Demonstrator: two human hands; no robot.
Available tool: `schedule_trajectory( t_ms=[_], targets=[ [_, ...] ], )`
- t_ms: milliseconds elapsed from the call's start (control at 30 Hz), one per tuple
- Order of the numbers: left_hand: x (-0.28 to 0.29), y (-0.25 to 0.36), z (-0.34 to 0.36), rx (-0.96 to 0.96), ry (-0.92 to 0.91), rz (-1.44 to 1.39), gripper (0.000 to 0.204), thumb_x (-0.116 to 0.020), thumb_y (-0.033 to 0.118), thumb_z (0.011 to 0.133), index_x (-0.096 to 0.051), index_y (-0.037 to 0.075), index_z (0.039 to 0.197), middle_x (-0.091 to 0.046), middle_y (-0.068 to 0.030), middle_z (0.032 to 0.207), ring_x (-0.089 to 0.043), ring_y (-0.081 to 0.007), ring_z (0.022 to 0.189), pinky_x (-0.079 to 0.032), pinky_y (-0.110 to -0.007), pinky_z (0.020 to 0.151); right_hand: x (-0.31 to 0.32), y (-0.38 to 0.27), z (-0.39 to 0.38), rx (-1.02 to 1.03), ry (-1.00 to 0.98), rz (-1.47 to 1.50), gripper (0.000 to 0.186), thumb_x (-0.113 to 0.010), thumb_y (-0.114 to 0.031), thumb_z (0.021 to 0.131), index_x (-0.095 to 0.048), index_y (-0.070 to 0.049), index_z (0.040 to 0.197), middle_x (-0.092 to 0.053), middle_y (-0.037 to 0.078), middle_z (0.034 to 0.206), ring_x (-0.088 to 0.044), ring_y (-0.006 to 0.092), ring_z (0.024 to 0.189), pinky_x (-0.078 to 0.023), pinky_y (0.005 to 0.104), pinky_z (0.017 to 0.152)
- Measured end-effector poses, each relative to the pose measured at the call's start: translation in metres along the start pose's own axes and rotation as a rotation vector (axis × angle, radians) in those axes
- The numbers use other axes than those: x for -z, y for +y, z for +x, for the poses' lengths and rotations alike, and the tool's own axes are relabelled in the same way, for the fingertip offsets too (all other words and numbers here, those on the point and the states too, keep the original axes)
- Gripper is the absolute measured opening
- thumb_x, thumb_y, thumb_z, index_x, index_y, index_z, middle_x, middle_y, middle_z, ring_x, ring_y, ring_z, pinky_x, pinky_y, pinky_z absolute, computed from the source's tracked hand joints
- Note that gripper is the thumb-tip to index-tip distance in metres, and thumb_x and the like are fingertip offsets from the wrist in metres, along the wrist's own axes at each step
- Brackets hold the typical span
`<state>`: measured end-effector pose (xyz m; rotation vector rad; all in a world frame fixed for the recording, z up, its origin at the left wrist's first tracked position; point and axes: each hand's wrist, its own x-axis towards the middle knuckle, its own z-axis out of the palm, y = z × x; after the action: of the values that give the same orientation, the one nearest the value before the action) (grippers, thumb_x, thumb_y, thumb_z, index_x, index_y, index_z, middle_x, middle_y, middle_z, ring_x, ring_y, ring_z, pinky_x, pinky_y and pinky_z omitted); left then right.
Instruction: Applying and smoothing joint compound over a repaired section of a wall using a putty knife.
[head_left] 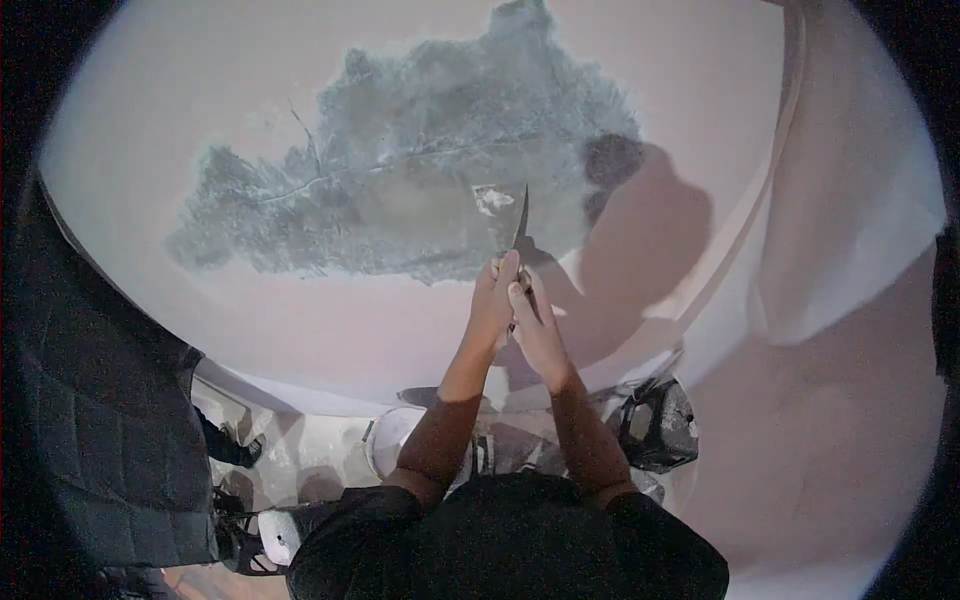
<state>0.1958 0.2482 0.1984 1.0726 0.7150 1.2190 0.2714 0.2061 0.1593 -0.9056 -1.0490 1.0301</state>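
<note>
Both my hands are closed close together in front of a pale wall, just below its large grey bare patch. My left hand grips a putty knife with white filler on its blade. In my right hand, a second thin blade, seen nearly edge-on, looks like another putty knife. The two blades are side by side; I cannot tell whether they touch. The handles are mostly hidden in my fingers. A thin crack runs across the grey patch.
Below me stands a pale round bucket, partly behind my left forearm. A black crate-like object is at lower right. Another person's shoe shows at lower left, near a dark quilted sheet. Pale sheeting hangs at right.
</note>
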Motion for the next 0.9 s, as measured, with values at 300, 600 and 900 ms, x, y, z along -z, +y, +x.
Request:
schedule_trajectory(
  t_ms=[300,600,900],
  targets=[
    [-0.005,0.013,0.014,-0.023,0.023,0.073,0.033,-0.052,0.038,0.098,-0.049,0.011,0.081,-0.046,0.0033,0.066,-0.043,-0.0058,0.059,-0.037,-0.024,0.053,0.011,0.003,0.001,0.013,-0.09,0.048,0.051,-0.047,-0.028,0.101,-0.03,-0.002,0.141,-0.049,0.013,0.126,-0.051,0.0195,0.113,-0.043,0.0307,0.093],
    [0.005,0.021,-0.021,-0.217,0.096,0.206,0.033,-0.046,0.039,0.1,-0.049,0.007,0.091,-0.048,0.0007,0.071,-0.047,-0.0077,0.057,-0.04,-0.023,0.049,0.027,-0.019,-0.032,0.032,-0.149,0.019,0.04,-0.049,-0.016,0.1,-0.035,-0.001,0.134,-0.058,0.011,0.111,-0.062,0.0189,0.093,-0.052,0.0329,0.082],
    [0.037,0.014,-0.062,0.037,-0.056,0.3,0.033,-0.041,0.037,0.103,-0.045,0.005,0.107,-0.044,0.0006,0.068,-0.041,-0.0073,0.057,-0.035,-0.024,0.05,0.001,-0.004,-0.035,0.009,-0.306,-0.109,0.035,-0.055,-0.011,0.096,-0.044,0.001,0.127,-0.059,0.011,0.105,-0.061,0.0151,0.093,-0.052,0.0304,0.079]
  ],
)
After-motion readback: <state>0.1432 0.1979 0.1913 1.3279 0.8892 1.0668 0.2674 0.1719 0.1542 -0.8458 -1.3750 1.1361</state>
